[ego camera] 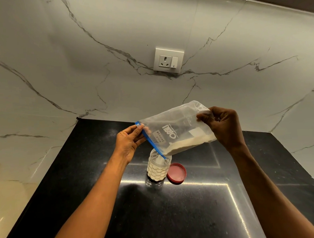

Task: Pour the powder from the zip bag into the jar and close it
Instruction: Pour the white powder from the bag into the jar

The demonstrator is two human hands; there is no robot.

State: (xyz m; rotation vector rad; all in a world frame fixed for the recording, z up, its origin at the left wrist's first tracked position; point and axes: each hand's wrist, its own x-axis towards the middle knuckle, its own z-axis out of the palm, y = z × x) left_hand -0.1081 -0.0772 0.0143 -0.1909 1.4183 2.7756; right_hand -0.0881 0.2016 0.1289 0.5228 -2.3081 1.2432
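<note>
Here, zip bag [178, 130] tilted over open jar [158, 167] on surface [191, 206]; my left hand [129, 143] fingers pinch blue zip end, right hand [224, 125] fingers pinch raised bottom corner. Risk: spout corner slips off rim, powder [187, 144] surges, spills beside lid [176, 173]; jar may tip

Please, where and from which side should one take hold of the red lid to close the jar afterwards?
Grip the red lid by its rim, coming from above. It lies flat on the black counter with its hollow inside facing up, close beside the jar, so only the edge offers purchase. It probably needs turning over before it goes on the jar.
</note>
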